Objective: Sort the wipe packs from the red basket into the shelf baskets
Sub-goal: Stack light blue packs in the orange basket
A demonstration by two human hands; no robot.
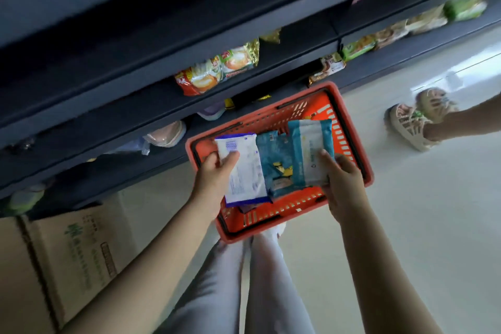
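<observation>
Reaching down and forward with both bare arms over the red basket (349,127) on the floor. Pinching with the left grip (217,173) at the white wipe pack (245,173), thumb on top, fingers curled beneath. Clamping with the right grip (344,184) on the teal-and-white wipe pack (311,149), thumb pressed on its upper face. Holding both over the basket's opening, side by side, white left, teal right. Down inside between them, spotting 1 blue pack (273,160), more beneath, too blurred to tell. Lying flat-face-up, both held packs, long axes running near to far, white one's far end leaning slightly left. Beyond, far left, dark shelves (135,106) with snack packets (217,70).
</observation>
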